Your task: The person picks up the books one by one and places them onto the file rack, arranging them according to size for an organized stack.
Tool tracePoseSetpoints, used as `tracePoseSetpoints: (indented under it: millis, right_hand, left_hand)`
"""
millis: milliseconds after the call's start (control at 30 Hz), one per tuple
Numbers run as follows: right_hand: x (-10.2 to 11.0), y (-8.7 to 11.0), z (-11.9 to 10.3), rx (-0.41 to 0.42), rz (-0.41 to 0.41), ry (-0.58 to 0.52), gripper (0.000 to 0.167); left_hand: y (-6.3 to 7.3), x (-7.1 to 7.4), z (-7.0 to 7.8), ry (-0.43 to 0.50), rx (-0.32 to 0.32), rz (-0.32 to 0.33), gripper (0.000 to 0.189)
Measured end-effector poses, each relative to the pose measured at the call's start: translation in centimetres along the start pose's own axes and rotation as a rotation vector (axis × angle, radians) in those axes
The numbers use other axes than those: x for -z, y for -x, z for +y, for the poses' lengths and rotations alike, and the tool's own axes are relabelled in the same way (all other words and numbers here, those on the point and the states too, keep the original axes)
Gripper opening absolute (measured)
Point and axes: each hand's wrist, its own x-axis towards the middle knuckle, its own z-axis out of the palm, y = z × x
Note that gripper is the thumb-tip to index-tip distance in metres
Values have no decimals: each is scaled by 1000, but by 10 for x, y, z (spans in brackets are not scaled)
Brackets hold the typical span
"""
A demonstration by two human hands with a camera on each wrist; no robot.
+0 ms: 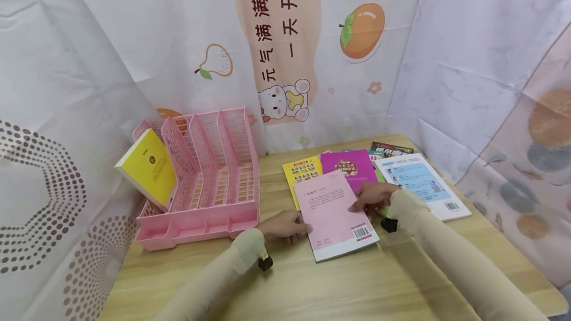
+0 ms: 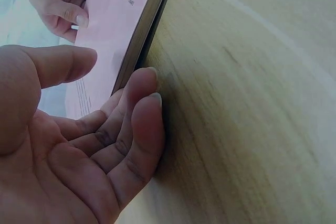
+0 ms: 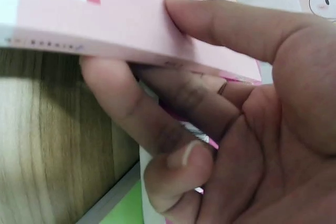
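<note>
A pink book (image 1: pixel 332 212) with a white lower band and a barcode lies at a slant before me, its right side raised off the table in the right wrist view. My right hand (image 1: pixel 373 196) pinches that side, thumb (image 3: pixel 202 17) on the cover and fingers (image 3: pixel 113 82) underneath. On the other side, my left hand (image 1: pixel 285 225) is at the book's left edge. Its thumb (image 2: pixel 68 64) hovers over the cover, while the loosely bent fingers (image 2: pixel 144 124) rest along the page edge, low on the wood.
At the left stands a pink divided rack (image 1: pixel 243 207), a yellow book (image 1: pixel 151 167) leaning in its leftmost slot. Behind the pink book lie a yellow booklet (image 1: pixel 299 170), a magenta book (image 1: pixel 343 162) and a blue-and-white book (image 1: pixel 419 182). A printed curtain (image 1: pixel 178 24) hangs behind the table.
</note>
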Motion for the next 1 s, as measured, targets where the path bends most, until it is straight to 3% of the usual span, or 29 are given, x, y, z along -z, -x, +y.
tracePoseSetpoints:
  millis: [500,800,1000]
  right_hand:
    - [-5,8,19,66,6,-257,39]
    - [-17,8,4,-37,34,-200,38]
    - [-13,9,11,11,33,-365,51]
  left_hand:
    - [3,3,-5,54,-25,-4,25]
    - [6,5,-13,120,-50,-16,25]
    - [5,5,-17,147,-65,-4,26]
